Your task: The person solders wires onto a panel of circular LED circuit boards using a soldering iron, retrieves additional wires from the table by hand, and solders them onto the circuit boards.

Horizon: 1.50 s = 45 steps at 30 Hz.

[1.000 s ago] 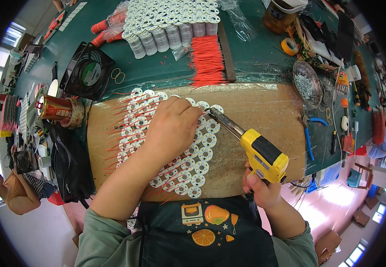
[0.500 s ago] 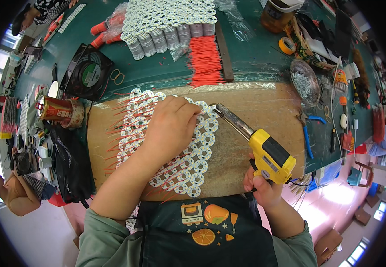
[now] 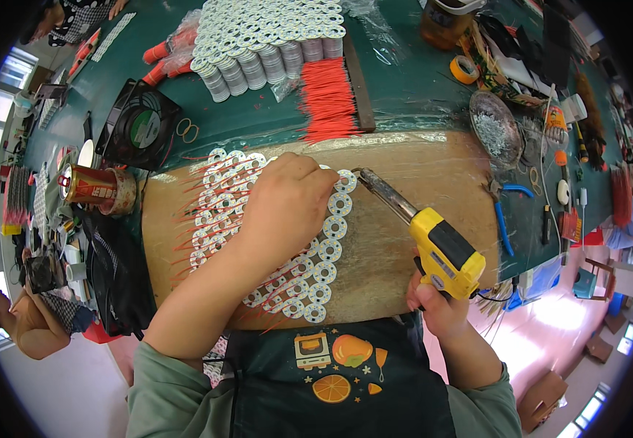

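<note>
Remotely, I judge the step to be soldering red wires [image 3: 329, 102], stocked beyond the brown board [image 3: 393, 274], to the white discs [image 3: 335, 228] on the board's left half. The right hand [image 3: 439, 306] is clamped on the yellow soldering gun [image 3: 444, 252]; the left hand [image 3: 291, 201] bends over the discs, and I cannot tell what it pinches. The next move likely calls for steady work and tip [image 3: 364, 175] contact.

Small labels [image 3: 439, 260] on the yellow soldering gun [image 3: 448, 247] and black fan [image 3: 128, 120] are illegible
</note>
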Available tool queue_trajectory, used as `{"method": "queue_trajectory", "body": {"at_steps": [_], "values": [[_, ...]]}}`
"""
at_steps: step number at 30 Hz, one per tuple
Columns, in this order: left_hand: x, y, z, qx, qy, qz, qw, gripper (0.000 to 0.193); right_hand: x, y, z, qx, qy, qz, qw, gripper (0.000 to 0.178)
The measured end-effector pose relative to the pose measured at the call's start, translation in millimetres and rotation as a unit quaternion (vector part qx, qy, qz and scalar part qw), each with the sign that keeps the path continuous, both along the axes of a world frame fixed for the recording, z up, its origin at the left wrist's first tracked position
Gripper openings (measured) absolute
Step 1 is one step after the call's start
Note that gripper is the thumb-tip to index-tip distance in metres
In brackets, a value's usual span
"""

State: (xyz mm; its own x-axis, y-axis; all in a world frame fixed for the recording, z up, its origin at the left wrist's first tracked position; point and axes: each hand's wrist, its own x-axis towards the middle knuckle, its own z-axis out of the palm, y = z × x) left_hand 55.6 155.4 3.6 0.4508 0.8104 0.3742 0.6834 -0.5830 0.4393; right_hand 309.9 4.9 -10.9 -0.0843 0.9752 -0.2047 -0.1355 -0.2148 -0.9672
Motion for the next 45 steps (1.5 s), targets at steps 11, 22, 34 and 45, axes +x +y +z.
{"method": "queue_trajectory", "body": {"at_steps": [11, 22, 34, 45], "values": [[5, 1, -10, 0.041, 0.025, -0.017, 0.999, 0.013, -3, 3, -2, -0.014, 0.012, -0.009, 1.000, 0.034], [5, 1, -13, 0.059, 0.021, -0.026, 0.998, 0.015, -6, 8, 0, 0.024, -0.055, 0.021, 0.998, 0.040], [7, 0, -13, 0.052, 0.042, -0.012, 0.998, 0.013, -1, 1, -4, -0.017, -0.025, -0.001, 1.000, 0.038], [7, 0, -13, 0.050, 0.051, -0.010, 0.997, 0.012, -3, 2, -2, -0.003, -0.016, -0.002, 1.000, 0.046]]}}
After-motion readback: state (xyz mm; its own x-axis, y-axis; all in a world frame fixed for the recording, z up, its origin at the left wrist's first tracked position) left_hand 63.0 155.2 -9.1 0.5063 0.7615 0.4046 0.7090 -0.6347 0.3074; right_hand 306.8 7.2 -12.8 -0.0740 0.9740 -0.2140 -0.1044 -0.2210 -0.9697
